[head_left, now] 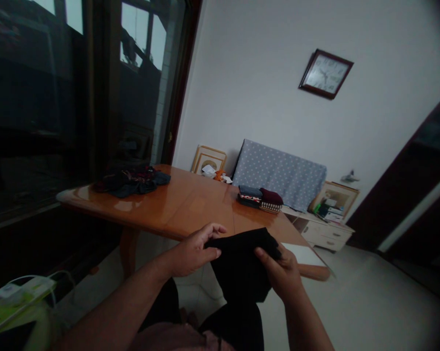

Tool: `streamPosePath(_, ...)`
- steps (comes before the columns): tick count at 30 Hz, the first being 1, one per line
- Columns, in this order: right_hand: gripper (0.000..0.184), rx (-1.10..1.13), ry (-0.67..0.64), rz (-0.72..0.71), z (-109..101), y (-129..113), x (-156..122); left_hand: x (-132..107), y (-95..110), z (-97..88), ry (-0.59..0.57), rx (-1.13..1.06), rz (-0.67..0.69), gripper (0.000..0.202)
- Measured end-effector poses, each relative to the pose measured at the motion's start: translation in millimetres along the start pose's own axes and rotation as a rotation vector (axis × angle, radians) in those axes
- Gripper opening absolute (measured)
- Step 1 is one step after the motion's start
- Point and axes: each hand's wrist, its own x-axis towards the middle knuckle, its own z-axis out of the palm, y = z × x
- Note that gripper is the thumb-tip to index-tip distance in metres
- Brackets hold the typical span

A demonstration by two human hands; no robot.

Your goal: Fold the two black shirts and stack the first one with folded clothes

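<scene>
A black piece of clothing (241, 268) hangs between my hands above my lap, its upper edge stretched from side to side; its exact kind cannot be made out. My left hand (196, 251) holds the left upper corner, thumb in front, with the index finger raised a little off the cloth. At the other side my right hand (283, 270) grips the bunched right corner, thumb across the front and fingers behind. Beyond it on the table stand a folded dark red garment (271, 196) and a folded blue-grey garment (249, 190), each atop a stack.
The wooden table (194, 195) reaches away before me. A heap of dark clothes (132, 180) lies at its far left; a white sheet (302, 256) is near its right corner. A low white cabinet (329, 236) and a dotted cloth cover (278, 170) stand behind.
</scene>
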Motion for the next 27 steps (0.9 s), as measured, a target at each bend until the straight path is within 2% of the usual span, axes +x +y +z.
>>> streamPosePath(3,0.025,0.051,-0.043,0.033,3,-3,1,0,10,-1.7,-0.036,0.145,0.007,0.043)
streamPosePath(7,0.026,0.084,-0.087,0.046,7,-12,1,1,19,2.2,0.034,0.363,0.039,0.039)
streamPosePath(10,0.026,0.092,-0.126,0.040,10,-15,1,1,19,8.3,0.064,0.375,0.013,0.038)
streamPosePath(15,0.028,0.074,-0.117,0.015,13,-16,3,0,10,12.1,0.102,0.400,0.027,0.035)
streamPosePath(18,0.030,0.050,-0.130,0.013,15,-19,4,-1,8,9.7,0.080,0.397,0.003,0.037)
streamPosePath(22,0.029,0.002,-0.152,-0.022,19,-23,4,0,14,6.2,0.023,0.402,-0.039,0.041)
streamPosePath(27,0.025,-0.019,-0.254,-0.037,27,-25,3,13,24,8.3,-0.014,0.435,-0.028,0.058)
